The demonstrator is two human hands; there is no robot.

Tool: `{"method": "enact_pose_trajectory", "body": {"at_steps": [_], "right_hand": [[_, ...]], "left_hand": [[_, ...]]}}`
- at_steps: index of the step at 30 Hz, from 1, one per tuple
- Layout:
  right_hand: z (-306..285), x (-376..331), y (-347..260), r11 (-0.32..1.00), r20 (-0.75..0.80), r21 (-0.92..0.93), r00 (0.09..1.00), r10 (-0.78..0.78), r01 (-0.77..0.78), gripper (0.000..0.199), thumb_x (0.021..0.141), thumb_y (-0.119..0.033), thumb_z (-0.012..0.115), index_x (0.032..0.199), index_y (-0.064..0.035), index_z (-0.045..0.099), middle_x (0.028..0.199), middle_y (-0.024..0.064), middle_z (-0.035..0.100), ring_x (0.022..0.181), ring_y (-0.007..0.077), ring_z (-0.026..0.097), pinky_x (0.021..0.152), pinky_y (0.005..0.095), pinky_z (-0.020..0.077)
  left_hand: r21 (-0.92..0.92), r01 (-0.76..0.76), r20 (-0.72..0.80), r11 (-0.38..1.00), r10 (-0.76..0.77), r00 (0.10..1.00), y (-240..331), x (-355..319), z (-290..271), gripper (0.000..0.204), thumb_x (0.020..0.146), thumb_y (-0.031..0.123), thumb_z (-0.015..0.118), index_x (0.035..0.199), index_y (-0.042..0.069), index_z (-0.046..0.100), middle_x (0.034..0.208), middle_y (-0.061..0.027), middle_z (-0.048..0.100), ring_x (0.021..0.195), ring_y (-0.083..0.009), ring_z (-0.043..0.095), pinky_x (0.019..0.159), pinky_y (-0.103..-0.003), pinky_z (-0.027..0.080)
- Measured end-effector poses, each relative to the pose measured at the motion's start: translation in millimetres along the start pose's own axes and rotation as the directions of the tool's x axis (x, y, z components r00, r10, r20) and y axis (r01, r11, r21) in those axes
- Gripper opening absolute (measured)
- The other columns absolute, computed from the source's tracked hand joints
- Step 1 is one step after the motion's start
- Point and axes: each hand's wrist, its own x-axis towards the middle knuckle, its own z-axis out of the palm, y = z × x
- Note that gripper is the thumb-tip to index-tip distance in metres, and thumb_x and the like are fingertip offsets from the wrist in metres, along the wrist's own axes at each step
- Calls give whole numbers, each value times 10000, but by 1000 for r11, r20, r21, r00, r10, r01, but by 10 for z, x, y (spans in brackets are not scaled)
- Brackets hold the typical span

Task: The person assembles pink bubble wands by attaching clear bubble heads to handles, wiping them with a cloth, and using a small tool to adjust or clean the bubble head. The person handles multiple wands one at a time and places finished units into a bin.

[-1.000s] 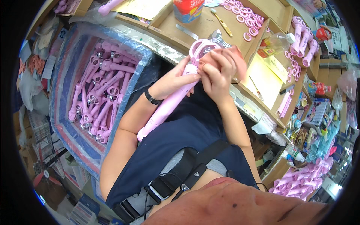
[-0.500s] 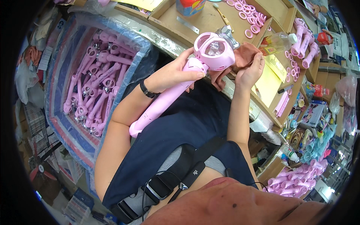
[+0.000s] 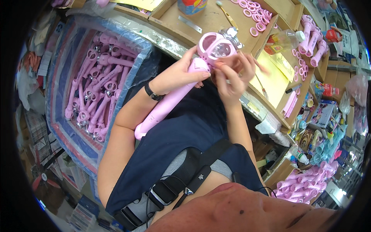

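Note:
My left hand (image 3: pixel 179 77) is wrapped round the handle of a pink toy wand (image 3: pixel 164 110), just below its head. The wand lies slanted, its lower end by my left forearm. Its round pink head (image 3: pixel 208 48) has window-like openings, with a clear faceted piece inside and a silvery faceted part (image 3: pixel 230 35) on top. My right hand (image 3: pixel 234 79) is at the head's lower right side, thumb and forefinger pinched together against it. The other fingers are raised and partly blurred. Whatever sits in the pinch is too small or hidden to make out.
On the left stands a striped, plastic-lined bag (image 3: pixel 145 58) full of similar pink wands (image 3: pixel 96 91). The bench ahead holds a wooden tray (image 3: pixel 164 17) with pink rings (image 3: pixel 258 17), a toothbrush (image 3: pixel 228 14), a clear bottle (image 3: pixel 286 40) and yellow paper (image 3: pixel 270 87). More wand parts (image 3: pixel 307 183) lie lower right.
The brown cloth that was at my right hand no longer shows. My right hand has moved left to the wand's head, and its fingers have come together. The left hand keeps its hold.

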Motion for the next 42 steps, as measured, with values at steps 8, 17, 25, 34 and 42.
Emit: {"method": "enact_pose_trajectory", "body": {"at_steps": [8, 17, 25, 34, 42], "right_hand": [[72, -172, 119, 765, 93, 529, 922, 377, -366, 62, 857, -63, 645, 918, -74, 641, 1319, 193, 452, 1220, 307, 453, 1036, 396, 326], [-31, 282, 416, 527, -131, 742, 680, 721, -416, 195, 980, -143, 487, 1006, 40, 550, 1043, 109, 614, 937, 125, 591, 792, 253, 479], [-160, 509, 584, 889, 89, -372, 943, 321, -267, 412, 851, -160, 620, 1238, -51, 528, 1241, 227, 506, 1193, 382, 439, 1028, 439, 312], [-1086, -748, 244, 918, 96, -263, 939, 330, -296, 191, 762, -2, 673, 947, -33, 636, 951, 115, 630, 879, 285, 594, 778, 373, 465], [-1321, -1260, 393, 805, 323, -593, 910, 259, -18, 475, 656, -243, 785, 1102, -154, 646, 1117, 75, 598, 1061, 301, 540, 932, 439, 389]], "left_hand": [[-206, -134, -39, 969, 129, 991, 48, -38, -50, 835, 815, 134, 695, 1443, 53, 150, 1069, -147, 532, 874, -225, 633, 677, -304, 560], [117, -75, 18, 990, 73, 997, 280, -210, 127, 936, 780, 54, 706, 1465, 105, 70, 1039, -129, 548, 716, -115, 599, 559, -248, 518], [-19, -74, 91, 997, 76, 993, 146, -267, 58, 942, 768, -13, 679, 1475, 103, 68, 1052, -128, 538, 743, -129, 605, 607, -262, 520], [-691, 182, 255, 700, 0, 967, -31, 37, -532, 579, 938, 414, 490, 1221, -75, 365, 1066, -228, 522, 536, -120, 481, 401, -198, 417], [-839, 542, 534, 54, -111, 838, 82, -80, 20, 592, 977, 325, 421, 1416, 2, 188, 1379, -275, 325, 730, -179, 471, 500, -261, 475]]}}
